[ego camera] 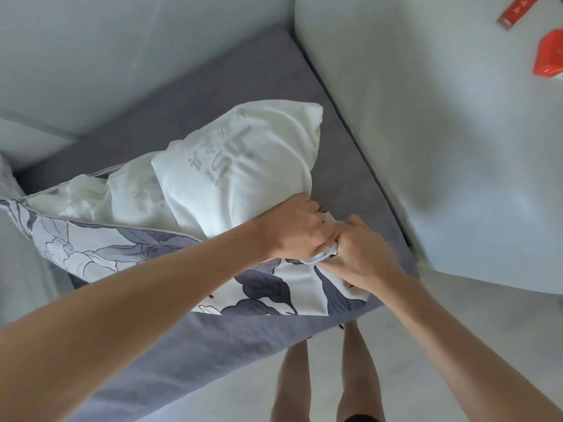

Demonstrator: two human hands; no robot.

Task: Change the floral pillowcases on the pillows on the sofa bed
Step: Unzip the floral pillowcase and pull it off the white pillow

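Note:
A white pillow (243, 153) with faint grey printing sticks halfway out of a floral pillowcase (100, 248) with grey-purple leaves on white. Both lie on the grey sofa bed (213, 86). My left hand (295, 226) grips the near corner of the white pillow. Right beside it, touching, my right hand (356, 248) grips the bunched edge of the floral pillowcase. The rest of the pillow is hidden inside the case.
A pale backrest cushion (91, 50) runs along the far side and a pale armrest (426, 117) stands at the right. Two red boxes (548, 56) lie at the top right. My legs (329, 376) stand on the light floor by the sofa's front edge.

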